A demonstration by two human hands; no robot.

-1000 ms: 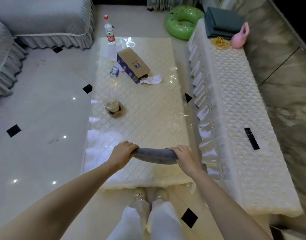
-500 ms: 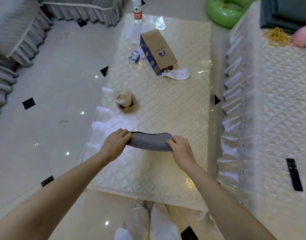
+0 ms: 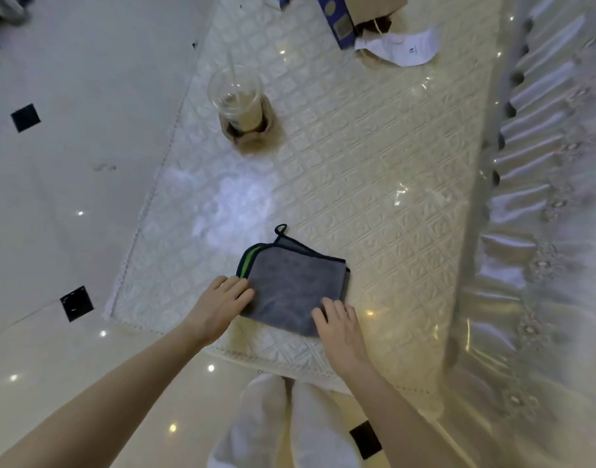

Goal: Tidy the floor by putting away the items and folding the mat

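You are bending over a cream quilted mat (image 3: 340, 170) with a raised diamond-grid texture under a glossy, light-catching film; it is lying flat on the polished pale tile floor (image 3: 70, 163), which carries small black diamond insets.

A folded grey microfibre cloth (image 3: 291, 285) is lying on the near end of the mat, between your two hands. It is soft and napped, roughly square with rounded corners, edged in dark binding, with a green layer showing along its left edge. A small dark hanging loop at its far left corner is pointing away from you. The cloth is sitting slightly skewed to the mat's grid, its right edge running almost straight away from you; no long axis is evident.

Your left hand (image 3: 219, 302) is resting on the cloth's left edge with fingers extended and together, pressing flat rather than gripping. Your right hand (image 3: 337, 320) is lying on the near right corner, fingers spread and straight, likewise gripping nothing.

Farther along the mat, a clear plastic cup of beige drink with a straw (image 3: 237, 103) is standing upright in a brown paper sleeve near the left border. At the far end a brown paper bag with a blue side panel (image 3: 360, 15) is lying, with a white crumpled paper slip (image 3: 399, 47) touching it.

To your right a white satin ruffled cover (image 3: 539, 231), pleated and shiny, is hanging down beside the mat. Your white-socked feet (image 3: 283, 423) are standing on the tile at the mat's near edge.
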